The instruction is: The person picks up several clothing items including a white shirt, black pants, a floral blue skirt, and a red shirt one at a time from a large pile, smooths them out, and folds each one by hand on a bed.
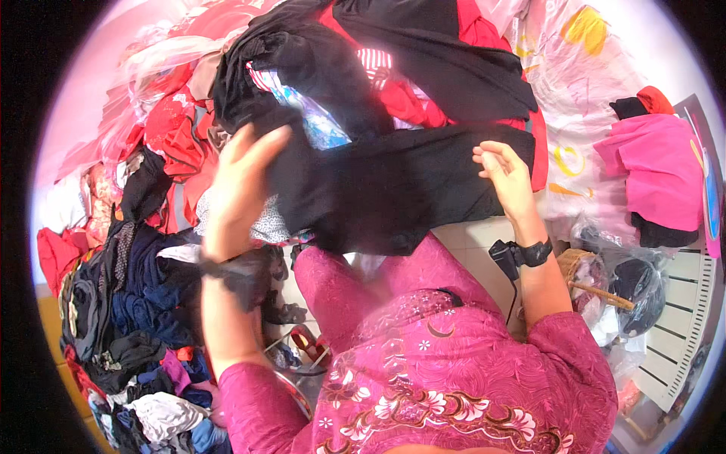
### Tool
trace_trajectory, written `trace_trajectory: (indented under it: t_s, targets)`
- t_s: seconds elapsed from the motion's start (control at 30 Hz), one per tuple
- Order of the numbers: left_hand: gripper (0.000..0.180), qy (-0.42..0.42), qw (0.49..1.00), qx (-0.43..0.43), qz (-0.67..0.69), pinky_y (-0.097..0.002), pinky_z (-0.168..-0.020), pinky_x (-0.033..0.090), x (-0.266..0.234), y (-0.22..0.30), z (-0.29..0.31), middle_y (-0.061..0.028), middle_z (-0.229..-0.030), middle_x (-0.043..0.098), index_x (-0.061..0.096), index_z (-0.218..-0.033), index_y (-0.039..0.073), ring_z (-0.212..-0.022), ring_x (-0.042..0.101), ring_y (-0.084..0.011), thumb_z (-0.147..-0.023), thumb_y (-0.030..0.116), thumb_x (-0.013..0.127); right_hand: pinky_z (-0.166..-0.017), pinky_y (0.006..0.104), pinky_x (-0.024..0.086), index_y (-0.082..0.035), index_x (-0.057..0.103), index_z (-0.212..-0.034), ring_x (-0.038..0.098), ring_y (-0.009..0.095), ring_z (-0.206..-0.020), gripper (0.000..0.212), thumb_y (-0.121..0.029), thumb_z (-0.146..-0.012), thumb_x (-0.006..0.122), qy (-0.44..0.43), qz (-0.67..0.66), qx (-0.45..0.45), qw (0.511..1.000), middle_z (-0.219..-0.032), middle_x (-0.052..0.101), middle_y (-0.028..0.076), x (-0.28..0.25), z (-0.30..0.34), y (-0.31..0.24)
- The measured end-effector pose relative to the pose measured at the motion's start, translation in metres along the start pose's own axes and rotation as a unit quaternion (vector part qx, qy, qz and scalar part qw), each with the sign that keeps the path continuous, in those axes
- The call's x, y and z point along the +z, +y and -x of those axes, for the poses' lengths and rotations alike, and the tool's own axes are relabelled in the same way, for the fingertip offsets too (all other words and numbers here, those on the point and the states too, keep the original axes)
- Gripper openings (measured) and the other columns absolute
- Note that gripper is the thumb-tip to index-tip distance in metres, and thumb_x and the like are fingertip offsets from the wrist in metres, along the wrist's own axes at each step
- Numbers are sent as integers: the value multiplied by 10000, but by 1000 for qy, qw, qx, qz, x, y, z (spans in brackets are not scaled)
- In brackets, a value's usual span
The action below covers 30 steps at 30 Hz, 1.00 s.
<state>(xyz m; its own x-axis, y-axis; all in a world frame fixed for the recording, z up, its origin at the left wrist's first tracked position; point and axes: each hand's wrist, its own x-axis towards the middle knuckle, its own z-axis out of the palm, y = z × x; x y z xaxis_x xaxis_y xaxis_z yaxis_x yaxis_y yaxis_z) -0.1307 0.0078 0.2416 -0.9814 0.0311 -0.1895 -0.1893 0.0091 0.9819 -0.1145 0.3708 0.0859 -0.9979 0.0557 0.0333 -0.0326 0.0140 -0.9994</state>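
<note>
A black garment [378, 189], perhaps trousers, is spread across my knees, its lower edge hanging over my thighs. My left hand [249, 155], smeared by motion, is above its left end with thumb and fingers spread apart. At the right end, my right hand [508, 172] is over the cloth with its fingers loosely bent and a little apart. No fabric shows gathered in either hand. Just beyond the garment lie more black clothes [454, 68], a blue-and-white patterned cloth [314, 113] and red pieces [412, 104].
To the left rises a heap of red clothes [178, 136] and dark clothes [136, 265]. A pink folded cloth [654, 163] lies on a stack at the right. Below it are a wicker basket [578, 268], clear plastic bags [635, 280] and a pale slatted surface [673, 325].
</note>
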Motion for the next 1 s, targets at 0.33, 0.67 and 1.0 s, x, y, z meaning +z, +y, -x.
trace_trajectory:
  t_s: [0.33,0.67,1.0]
  targets:
    - [348,-142,989,18,-25,-270,-825,472,90,-86,-31,-107,-1075,622,515,-1198,-4,-966,611,-173,-906,177,569,-1007,363,393,-23,470,-1289,506,216,-1169,523,-336,-890,599,55,-435,159,884,-1261,538,101,-58,5,28]
    - [369,36,992,5,-117,-229,-732,458,65,-203,-3,-52,-931,625,527,-1181,-48,-830,575,-106,-883,151,618,-880,318,435,58,566,-1083,587,197,-969,297,-21,-799,599,193,67,26,979,-1037,641,131,-70,-4,71]
    - [336,96,953,21,-288,-355,-693,490,82,-205,-45,-163,-856,671,624,-965,-63,-773,645,-279,-842,249,632,-921,402,405,-47,608,-1023,526,291,-1091,255,-84,-770,618,110,408,-284,861,-1120,585,121,-19,21,24]
